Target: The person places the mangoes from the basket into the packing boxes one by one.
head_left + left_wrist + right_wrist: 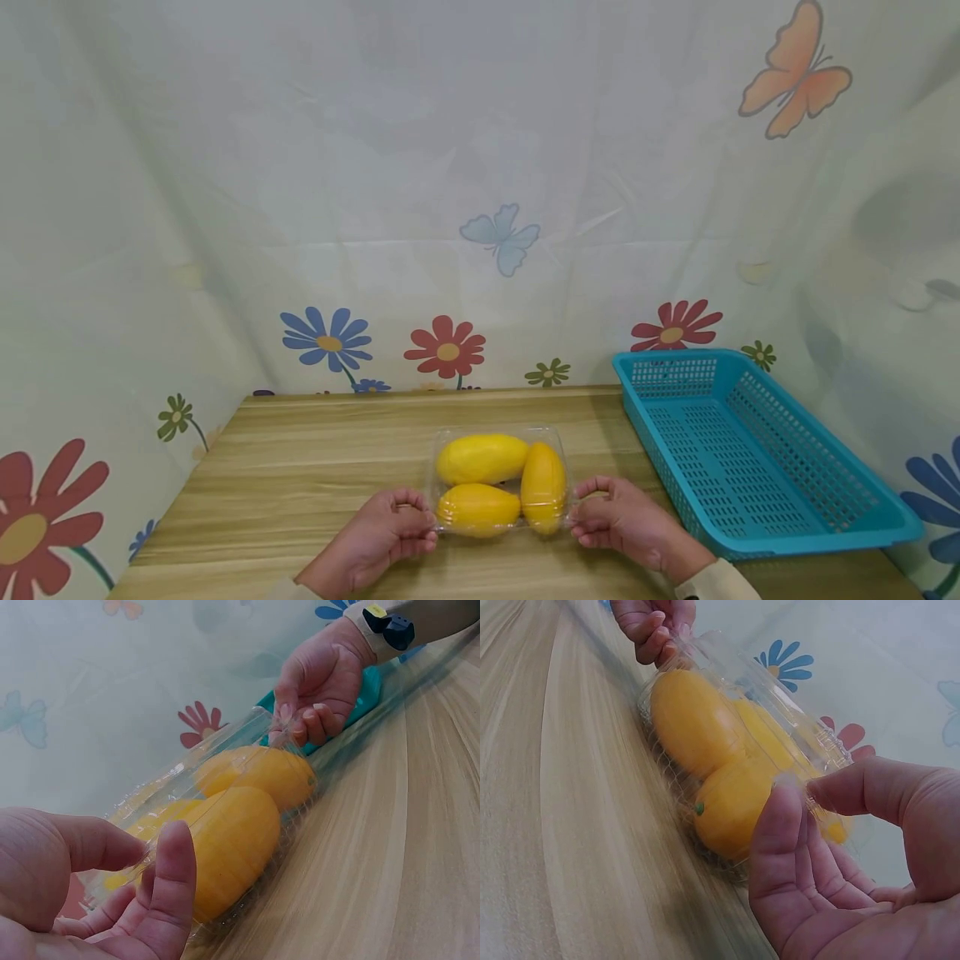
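A clear plastic clamshell box [504, 434] with three yellow mangoes [483, 458] inside lies between the two hands. Its lid is down over the fruit. My left hand [393, 533] pinches the near left corner of the rim between thumb and forefinger. At the near right corner my right hand [624, 523] does the same, thumb on top. In the left wrist view the left thumb and forefinger [174, 862] meet on the thin plastic edge. The right wrist view shows the mango [731, 810] nearest that hand, with a small green tip, behind the clear wall.
A blue-green perforated plastic basket [720, 467] stands to the right on the wood-grain table [322, 450], close beside the right forearm. A pale curtain [360, 167] printed with flowers and butterflies encloses the table at the back and sides.
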Demonstrator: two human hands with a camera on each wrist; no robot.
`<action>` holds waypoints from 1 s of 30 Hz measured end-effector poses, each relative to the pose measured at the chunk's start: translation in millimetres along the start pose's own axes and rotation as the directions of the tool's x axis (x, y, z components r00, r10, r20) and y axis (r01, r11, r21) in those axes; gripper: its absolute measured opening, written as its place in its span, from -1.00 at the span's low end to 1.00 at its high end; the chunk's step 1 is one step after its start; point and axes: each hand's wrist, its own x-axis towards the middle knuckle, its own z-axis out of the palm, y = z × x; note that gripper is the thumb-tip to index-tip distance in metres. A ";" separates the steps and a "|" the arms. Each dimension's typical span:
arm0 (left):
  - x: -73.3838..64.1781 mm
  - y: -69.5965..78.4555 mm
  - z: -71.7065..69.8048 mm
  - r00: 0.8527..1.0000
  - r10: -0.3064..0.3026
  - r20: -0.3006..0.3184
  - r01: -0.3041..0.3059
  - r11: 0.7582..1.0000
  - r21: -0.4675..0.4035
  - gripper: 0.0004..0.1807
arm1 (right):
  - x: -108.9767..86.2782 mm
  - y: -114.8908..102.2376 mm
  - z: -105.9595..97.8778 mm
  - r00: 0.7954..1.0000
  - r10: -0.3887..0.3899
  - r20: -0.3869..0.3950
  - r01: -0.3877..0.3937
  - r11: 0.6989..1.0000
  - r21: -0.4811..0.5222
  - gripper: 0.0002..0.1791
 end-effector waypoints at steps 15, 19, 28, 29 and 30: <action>-2.4 2.4 -4.2 0.995 0.039 -0.088 -0.026 0.989 0.144 -0.71 | -2.4 -2.7 3.0 0.995 -0.049 -0.084 0.038 0.991 -0.127 -0.45; -7.5 12.6 -4.6 0.957 0.140 -0.254 -0.029 0.918 0.396 -0.59 | -7.5 -11.8 8.3 0.969 -0.117 -0.218 0.046 0.950 -0.308 -0.37; -18.9 50.3 -8.0 0.872 0.386 -0.302 -0.009 0.629 0.777 -0.62 | -32.1 -48.5 18.1 0.924 -0.316 -0.213 0.143 0.806 -0.575 -0.38; -19.7 53.3 -9.8 0.859 0.429 -0.280 -0.026 0.582 0.813 -0.60 | -34.9 -52.5 17.6 0.913 -0.360 -0.192 0.184 0.784 -0.593 -0.39; -20.8 56.3 -11.5 0.841 0.479 -0.252 -0.047 0.528 0.848 -0.56 | -37.8 -57.4 16.5 0.900 -0.403 -0.168 0.223 0.755 -0.617 -0.39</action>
